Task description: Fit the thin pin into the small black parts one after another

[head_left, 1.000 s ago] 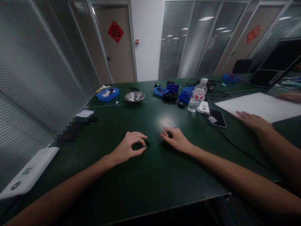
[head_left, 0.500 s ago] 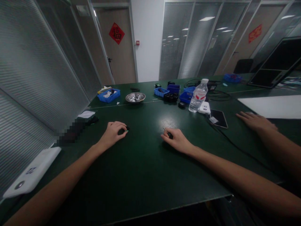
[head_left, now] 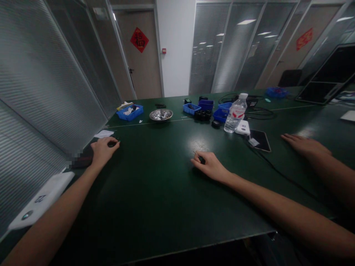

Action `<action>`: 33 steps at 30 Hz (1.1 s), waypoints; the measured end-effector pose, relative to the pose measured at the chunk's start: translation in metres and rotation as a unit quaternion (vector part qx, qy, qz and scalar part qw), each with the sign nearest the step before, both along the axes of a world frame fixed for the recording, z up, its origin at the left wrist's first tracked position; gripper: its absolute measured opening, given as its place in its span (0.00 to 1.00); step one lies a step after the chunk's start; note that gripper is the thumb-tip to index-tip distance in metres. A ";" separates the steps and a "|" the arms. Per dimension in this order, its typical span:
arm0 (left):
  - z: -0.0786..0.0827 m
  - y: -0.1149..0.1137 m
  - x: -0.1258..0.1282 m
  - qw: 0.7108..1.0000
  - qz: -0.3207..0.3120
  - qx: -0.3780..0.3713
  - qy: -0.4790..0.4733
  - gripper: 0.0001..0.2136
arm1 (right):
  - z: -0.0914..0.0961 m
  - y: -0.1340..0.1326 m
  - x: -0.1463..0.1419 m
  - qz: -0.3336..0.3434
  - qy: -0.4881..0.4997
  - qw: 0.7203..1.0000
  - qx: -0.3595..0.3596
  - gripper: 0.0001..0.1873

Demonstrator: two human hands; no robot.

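My left hand (head_left: pixel 104 150) is at the left side of the table, thumb and fingers pinched around a small black piece (head_left: pixel 117 140), mostly hidden by the fingertips. Just beyond that wrist lies a white paper (head_left: pixel 104 134). My right hand (head_left: pixel 208 164) rests near the table's middle with its fingers curled closed. A thin pointed tool (head_left: pixel 195 152) sticks out from its fingertips; the dark part in the palm is largely covered, so its kind is unclear.
On the green table (head_left: pixel 155 192), a metal bowl (head_left: pixel 161 120), blue bins (head_left: pixel 130 117), a water bottle (head_left: pixel 235 114) and a dark tablet (head_left: pixel 260 141) stand further back. Another person's hand (head_left: pixel 307 145) lies at the right. A white device (head_left: pixel 41 201) is at the left edge.
My left hand has moved left, from the table's middle to beside the white paper. My right hand stays put. The white sheet near the other person's hand has slid right, mostly out of view.
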State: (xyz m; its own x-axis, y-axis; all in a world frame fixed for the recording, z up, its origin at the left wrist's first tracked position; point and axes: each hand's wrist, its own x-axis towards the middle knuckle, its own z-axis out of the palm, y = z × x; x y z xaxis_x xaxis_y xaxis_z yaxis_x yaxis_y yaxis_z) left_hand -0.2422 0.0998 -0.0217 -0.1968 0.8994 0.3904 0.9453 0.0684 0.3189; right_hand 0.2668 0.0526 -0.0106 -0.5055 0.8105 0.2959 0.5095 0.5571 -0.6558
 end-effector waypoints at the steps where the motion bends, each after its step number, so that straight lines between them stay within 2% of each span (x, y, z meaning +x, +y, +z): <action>1: 0.001 0.000 0.000 1.000 0.011 0.018 -0.005 0.16 | 0.000 0.000 0.000 0.002 0.000 1.000 -0.002 0.15; 3: 0.001 0.000 -0.001 0.998 0.038 0.044 -0.009 0.17 | 0.001 0.000 0.000 0.005 0.000 1.000 -0.003 0.15; 8: 0.001 0.001 -0.004 0.996 0.088 0.007 -0.008 0.18 | 0.000 0.000 -0.001 0.001 -0.001 1.000 0.002 0.16; 26: -0.011 0.011 -0.015 0.997 0.071 -0.004 -0.025 0.18 | 0.002 -0.001 0.000 0.007 -0.002 1.000 -0.010 0.15; 29: -0.015 0.015 -0.020 0.997 0.083 -0.007 -0.009 0.19 | 0.002 -0.001 0.000 0.008 -0.002 1.000 -0.005 0.15; 33: -0.020 0.019 -0.025 0.998 0.056 -0.003 0.020 0.18 | 0.000 -0.001 0.001 0.010 -0.004 1.000 -0.005 0.15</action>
